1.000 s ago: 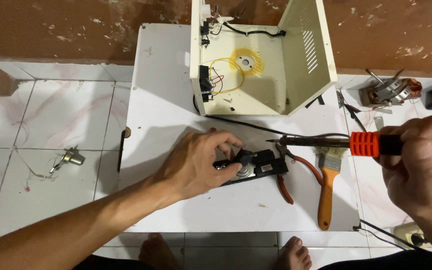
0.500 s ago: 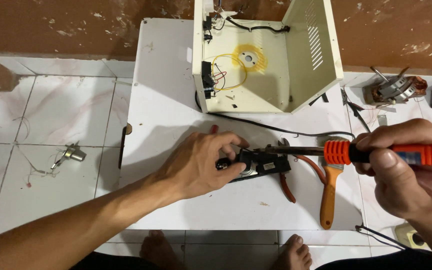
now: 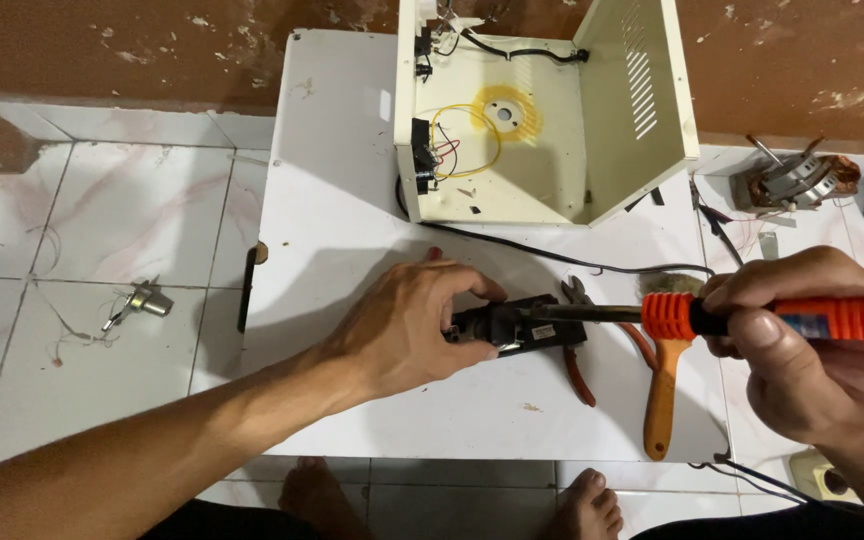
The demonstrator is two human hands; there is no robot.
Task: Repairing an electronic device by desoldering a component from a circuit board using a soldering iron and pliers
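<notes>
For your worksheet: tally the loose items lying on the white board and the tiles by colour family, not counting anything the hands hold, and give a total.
Orange or red: 2, orange-handled brush, red-handled pliers
Cream: 1, open metal casing
Bare metal: 2, small fitting on the tiles, copper-wound motor
Total: 5

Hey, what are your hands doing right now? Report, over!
Left hand pins small black part on white panel. Right hand grips orange soldering iron, tip at the part. Pliers and brush lie just beside.
</notes>
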